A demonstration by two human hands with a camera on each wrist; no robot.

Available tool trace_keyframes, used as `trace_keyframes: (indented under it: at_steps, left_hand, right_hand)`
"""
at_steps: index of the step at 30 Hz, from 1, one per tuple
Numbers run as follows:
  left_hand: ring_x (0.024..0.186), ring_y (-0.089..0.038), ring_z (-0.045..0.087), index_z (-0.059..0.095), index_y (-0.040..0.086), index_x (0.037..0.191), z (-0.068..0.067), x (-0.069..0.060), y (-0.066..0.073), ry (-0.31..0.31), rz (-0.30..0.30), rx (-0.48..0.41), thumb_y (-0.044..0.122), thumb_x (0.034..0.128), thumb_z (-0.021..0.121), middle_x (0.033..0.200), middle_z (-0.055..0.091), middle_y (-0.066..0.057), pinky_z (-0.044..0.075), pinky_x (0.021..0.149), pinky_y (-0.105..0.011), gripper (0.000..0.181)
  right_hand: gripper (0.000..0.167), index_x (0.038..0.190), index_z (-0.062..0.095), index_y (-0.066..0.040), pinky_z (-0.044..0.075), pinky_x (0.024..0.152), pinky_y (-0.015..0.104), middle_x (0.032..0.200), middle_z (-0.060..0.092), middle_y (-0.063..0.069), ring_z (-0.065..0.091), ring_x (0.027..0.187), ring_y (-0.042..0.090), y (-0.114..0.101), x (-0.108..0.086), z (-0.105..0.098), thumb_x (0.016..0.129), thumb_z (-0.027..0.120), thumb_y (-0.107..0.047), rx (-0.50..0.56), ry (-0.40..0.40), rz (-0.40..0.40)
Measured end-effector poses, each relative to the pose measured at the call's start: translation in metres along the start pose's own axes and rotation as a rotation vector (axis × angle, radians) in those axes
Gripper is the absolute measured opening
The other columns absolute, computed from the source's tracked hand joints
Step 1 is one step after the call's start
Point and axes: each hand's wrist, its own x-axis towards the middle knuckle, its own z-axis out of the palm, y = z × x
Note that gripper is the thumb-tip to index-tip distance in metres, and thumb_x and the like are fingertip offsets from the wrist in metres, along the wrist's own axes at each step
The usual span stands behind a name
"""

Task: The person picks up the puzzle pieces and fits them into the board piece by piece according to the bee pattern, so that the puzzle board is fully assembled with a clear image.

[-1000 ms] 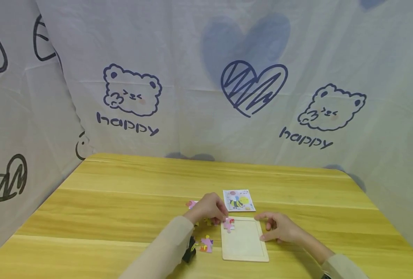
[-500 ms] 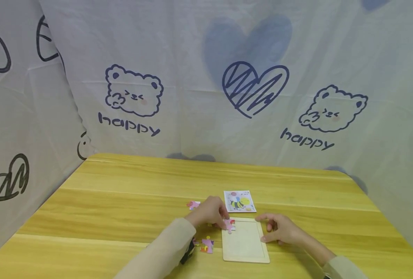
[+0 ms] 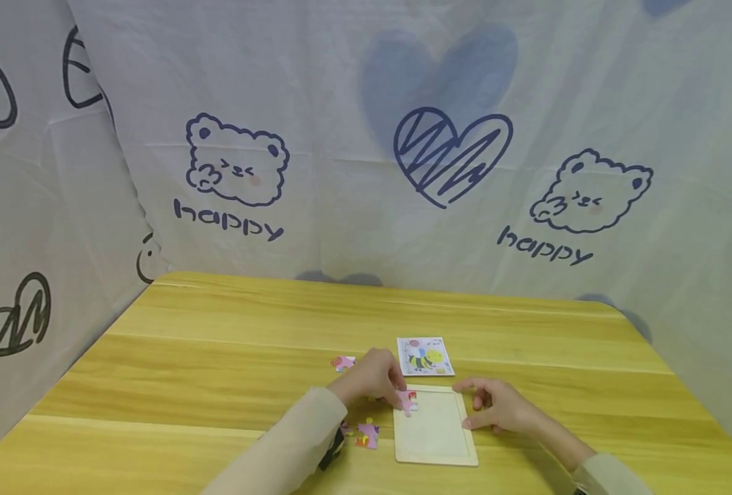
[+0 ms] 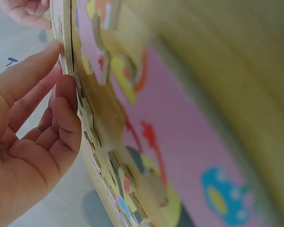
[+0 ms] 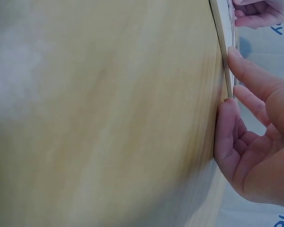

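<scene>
Left hand (image 3: 373, 375): narrow pinch at pink piece (image 3: 409, 404) | piece: just right of left fingertips, left hand nearer, long axis unclear | right hand (image 3: 500, 405): thumb, forefinger spread, holding tray (image 3: 435, 434) to its left

a desk (image 3: 248, 316) with streaky yellow wood grain has rounded far corners. behind its far edge hangs a pale, creased cloth (image 3: 341, 89) bearing outlined bears (image 3: 237, 161), blue hearts (image 3: 452, 158) and the word "happy"; past the left edge, another pale cloth (image 3: 25, 179) shows dark line drawings. the light is soft.
</scene>
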Motion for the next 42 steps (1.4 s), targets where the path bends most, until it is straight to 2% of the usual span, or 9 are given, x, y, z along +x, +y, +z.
trace_keyframes:
  at_steps: [5,14,25,32,38,42]
  left_hand:
    - [0.048,-0.01,0.044,0.066,0.005,0.067,0.0,0.001,0.0,0.007,-0.015,0.02,0.0,0.0614,0.079,0.057,0.053,0.0,0.038,0.043,-0.02,0.015]
    - [0.046,-0.009,0.046,0.066,0.003,0.066,0.002,0.002,0.0,0.024,0.024,0.043,-0.001,0.0606,0.079,0.056,0.054,0.001,0.04,0.043,-0.019,0.015]
    - [0.05,-0.009,0.047,0.066,0.005,0.064,0.002,0.001,0.002,0.031,0.025,0.083,-0.001,0.0621,0.078,0.056,0.054,0.003,0.041,0.046,-0.019,0.013]
    - [0.048,-0.009,0.05,0.066,0.004,0.064,-0.002,-0.002,0.0,0.019,0.036,0.055,-0.002,0.0654,0.075,0.056,0.056,0.002,0.043,0.046,-0.02,0.011]
    - [0.053,-0.008,0.047,0.066,0.006,0.066,-0.009,-0.003,-0.007,0.073,0.09,0.117,0.002,0.0673,0.074,0.06,0.057,0.004,0.042,0.05,-0.021,0.009]
    - [0.057,-0.009,0.049,0.067,0.007,0.07,-0.016,-0.003,-0.01,0.108,0.098,0.121,0.004,0.0702,0.073,0.066,0.059,0.003,0.043,0.054,-0.022,0.007]
  right_hand:
    - [0.056,0.119,0.048,0.008,0.032,0.04,0.017,0.072,0.043,0.004,0.034,0.049,0.007,-0.001,0.0,0.0,0.074,0.073,-0.013,-0.006,0.002,-0.003]
    - [0.056,0.118,0.048,0.008,0.032,0.04,0.017,0.071,0.043,0.004,0.034,0.048,0.006,0.002,0.001,-0.001,0.073,0.073,-0.012,-0.006,0.007,-0.01]
    - [0.055,0.118,0.048,0.009,0.032,0.04,0.017,0.071,0.044,0.004,0.034,0.048,0.006,0.0,0.0,0.0,0.074,0.073,-0.011,-0.011,0.002,-0.024]
    - [0.055,0.118,0.048,0.009,0.031,0.04,0.017,0.071,0.044,0.004,0.034,0.048,0.006,0.0,0.001,0.0,0.074,0.072,-0.011,-0.013,0.0,-0.029]
    - [0.055,0.118,0.048,0.009,0.032,0.04,0.017,0.072,0.044,0.005,0.035,0.049,0.006,0.001,0.001,0.0,0.073,0.073,-0.012,-0.009,0.001,-0.026]
    - [0.055,0.118,0.048,0.009,0.032,0.04,0.017,0.072,0.044,0.005,0.035,0.049,0.006,0.002,0.001,0.0,0.073,0.073,-0.011,-0.005,0.005,-0.023]
